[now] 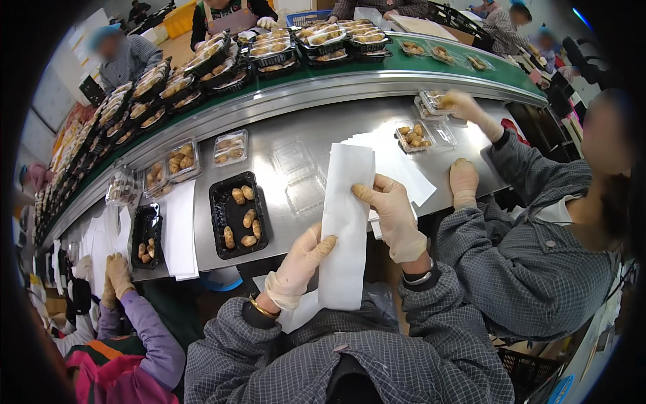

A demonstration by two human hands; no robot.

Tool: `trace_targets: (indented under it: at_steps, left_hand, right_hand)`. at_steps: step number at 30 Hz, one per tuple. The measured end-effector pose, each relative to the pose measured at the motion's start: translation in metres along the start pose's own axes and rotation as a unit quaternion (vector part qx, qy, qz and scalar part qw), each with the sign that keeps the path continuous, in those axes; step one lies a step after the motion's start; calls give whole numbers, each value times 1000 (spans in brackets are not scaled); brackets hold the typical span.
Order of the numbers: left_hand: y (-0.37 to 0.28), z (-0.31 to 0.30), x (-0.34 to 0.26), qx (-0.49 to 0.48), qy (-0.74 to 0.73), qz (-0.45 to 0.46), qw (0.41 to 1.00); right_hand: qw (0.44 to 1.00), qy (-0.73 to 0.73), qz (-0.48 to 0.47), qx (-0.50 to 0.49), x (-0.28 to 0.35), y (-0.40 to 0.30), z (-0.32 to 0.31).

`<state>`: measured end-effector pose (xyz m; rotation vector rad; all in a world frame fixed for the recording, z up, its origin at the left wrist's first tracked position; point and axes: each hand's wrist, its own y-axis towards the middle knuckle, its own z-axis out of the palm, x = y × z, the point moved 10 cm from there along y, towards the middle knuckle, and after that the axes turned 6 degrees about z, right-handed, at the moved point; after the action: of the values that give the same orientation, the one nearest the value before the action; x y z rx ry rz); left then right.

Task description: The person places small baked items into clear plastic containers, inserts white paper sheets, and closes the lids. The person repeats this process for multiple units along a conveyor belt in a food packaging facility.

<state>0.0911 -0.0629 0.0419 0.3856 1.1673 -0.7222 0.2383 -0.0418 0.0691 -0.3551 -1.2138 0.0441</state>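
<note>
A long folded strip of white paper [345, 227] is held upright between my hands, in front of my chest. My left hand [301, 265], in a pale glove, pinches its left edge low down. Higher up, the thumb and fingers of my gloved right hand [394, 217] grip its right edge. Left of the strip, a black plastic tray [217, 222] with several small brown tubers [249, 218] lies on the steel table [282, 237]. An open clear plastic clamshell [304, 189] rests between that tray and the strip. Behind my right hand, white paper sheets [398, 166] are fanned out.
A co-worker at right holds a filled clamshell [434, 102]; an open one with tubers [415, 136] sits nearby. Another co-worker's hands [117, 275] are at left, beside a black tray [135, 237] and paper sheets [181, 227]. Beyond the metal rail, stacked packed trays [272, 48] stand on a green conveyor belt [404, 60].
</note>
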Motion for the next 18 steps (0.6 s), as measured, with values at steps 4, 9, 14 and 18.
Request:
trace_targets:
  at_steps: [4,9,14,18]
  left_hand:
    - [25,-1,-25,9,-71,37,997]
    - [35,-6,-29,-37,29,6,999]
    - [40,-24,-30,-26,-51,-5,998]
    - [38,-26,-17,-22,-136,-33,990]
  right_hand:
    - [999,-23,-37,-12,9,-6,10]
    - [986,-72,-147,-41,32,-9,10]
    - [803,-427,-413,-46,45,-68,6]
    - [587,-636,-488,111,8,-126,82]
